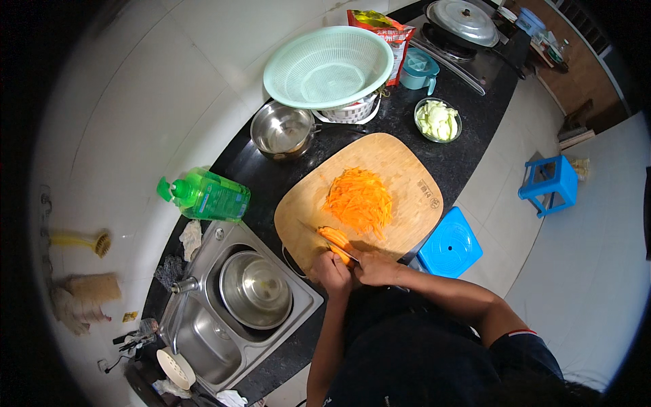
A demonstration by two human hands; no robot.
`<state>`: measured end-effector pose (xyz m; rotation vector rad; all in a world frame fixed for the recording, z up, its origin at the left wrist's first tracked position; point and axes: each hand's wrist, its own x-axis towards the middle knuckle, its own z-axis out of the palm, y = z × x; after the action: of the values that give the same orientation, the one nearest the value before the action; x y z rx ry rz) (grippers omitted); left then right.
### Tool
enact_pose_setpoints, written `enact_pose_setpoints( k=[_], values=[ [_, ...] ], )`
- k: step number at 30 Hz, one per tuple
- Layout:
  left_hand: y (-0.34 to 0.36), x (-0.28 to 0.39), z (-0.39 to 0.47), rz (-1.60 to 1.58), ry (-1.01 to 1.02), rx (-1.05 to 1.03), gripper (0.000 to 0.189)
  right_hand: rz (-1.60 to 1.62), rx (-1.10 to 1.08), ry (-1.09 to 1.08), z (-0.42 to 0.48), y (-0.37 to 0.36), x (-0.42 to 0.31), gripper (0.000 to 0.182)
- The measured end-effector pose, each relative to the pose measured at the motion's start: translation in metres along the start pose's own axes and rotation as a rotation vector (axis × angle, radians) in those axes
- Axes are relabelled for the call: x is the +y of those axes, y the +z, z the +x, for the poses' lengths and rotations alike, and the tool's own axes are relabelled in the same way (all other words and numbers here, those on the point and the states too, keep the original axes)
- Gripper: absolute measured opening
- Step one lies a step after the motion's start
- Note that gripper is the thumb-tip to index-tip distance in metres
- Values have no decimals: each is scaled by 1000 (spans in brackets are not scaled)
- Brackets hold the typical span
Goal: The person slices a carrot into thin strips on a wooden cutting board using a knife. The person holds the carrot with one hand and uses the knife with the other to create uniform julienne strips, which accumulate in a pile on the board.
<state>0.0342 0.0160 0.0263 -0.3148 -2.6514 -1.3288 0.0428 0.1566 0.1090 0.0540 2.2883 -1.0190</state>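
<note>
My left hand (331,273) holds down an orange carrot piece at the near left edge of a wooden cutting board (412,203). Gripped in my right hand (379,268) is a kitchen knife (331,243), its handle mostly hidden by the fingers. The blade lies across the carrot, between thin overlapping slices (333,235) on its far side and the piece under my left fingers. Just beyond the knife, a heap of shredded carrot (360,201) covers the middle of the board. A glass bowl of pale green vegetable slices (437,121) stands past the board's far right side.
To the left are a steel sink (300,313) with a metal basin (256,290) and a green soap bottle (216,196). Beyond the board stand a steel pan (282,129) and a mint plastic colander (330,68). A blue stool (450,244) touches the counter's right side.
</note>
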Motion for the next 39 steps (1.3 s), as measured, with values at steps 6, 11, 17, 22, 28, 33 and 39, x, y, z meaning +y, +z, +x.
enact_pose_setpoints(
  k=[6, 11, 17, 22, 28, 33, 39],
  values=[
    [-10, 3, 3, -4, 39, -90, 13, -19, -41, 34, 2, 0, 0, 63],
    [-8, 5, 1, 20, -6, -124, 13, -32, 20, 7, 4, 7, 4, 62],
    [-14, 9, 2, -38, 35, -150, 12, -13, 39, 18, 0, 5, -2, 60],
    [-9, 6, 4, 52, -19, -161, 13, -10, 44, 31, 0, 6, -3, 60],
    [-4, 4, 4, 78, 16, -114, 13, -3, 72, 16, -4, 3, -5, 57],
    [0, 1, 5, 92, 102, -36, 11, -29, 139, -25, -10, 6, 2, 43],
    [-1, 1, 3, 115, 66, -50, 10, -58, 236, -31, -57, -8, -12, 31]
  ],
)
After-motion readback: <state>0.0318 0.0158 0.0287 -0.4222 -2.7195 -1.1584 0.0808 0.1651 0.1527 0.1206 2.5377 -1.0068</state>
